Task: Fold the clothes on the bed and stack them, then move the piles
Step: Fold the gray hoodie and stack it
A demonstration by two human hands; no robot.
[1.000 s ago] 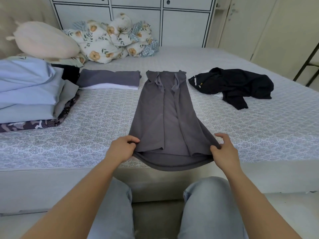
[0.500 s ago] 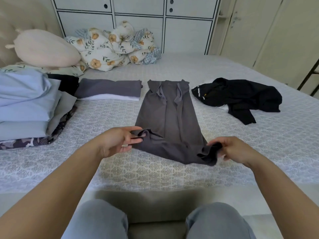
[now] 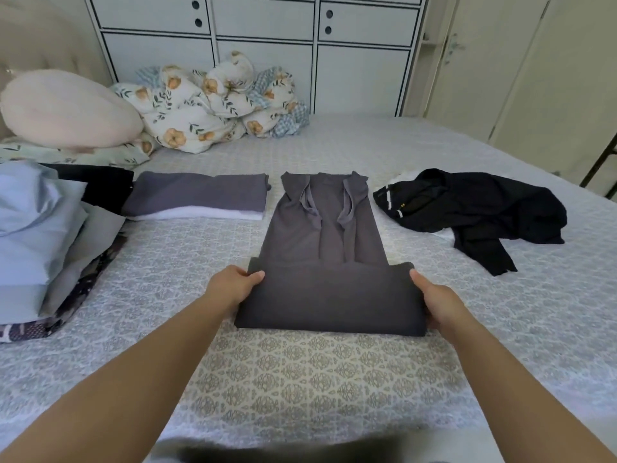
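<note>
- Bedspread (image 3: 300, 379), patterned, covers the bed from the near edge at the bottom of the view to the white cabinet wall (image 3: 260, 61) behind; a wide bare stretch of it lies between the person and the grey garment.
- The grey garment (image 3: 325, 235) lies lengthwise at the middle of the bed, straps at the far end, its near end folded up and over itself into a thick band.
- The left hand (image 3: 233, 289) grips the left end of that folded band, thumb on top, fingers tucked under the cloth.
- The right hand (image 3: 440, 304) grips the right end likewise, thumb along the band's edge, the other fingers hidden beneath it.
- One folded pile (image 3: 197, 198), a grey piece on a white one, sits just left of the garment's far end, with a narrow strip of bedspread between them.
- One unfolded black garment (image 3: 477, 208) sprawls to the right, near the straps but apart from them; bare bedspread lies beyond it to the right bed edge.
- One taller stack (image 3: 36, 235) of pale blue and grey cloth over a patterned piece stands at the left edge, well apart from the left hand.
- One pink cushion (image 3: 66, 110) and one bundled floral quilt (image 3: 213, 105) lie at the far left, against the cabinets.
- Two bare forearms reach in from the near edge.
</note>
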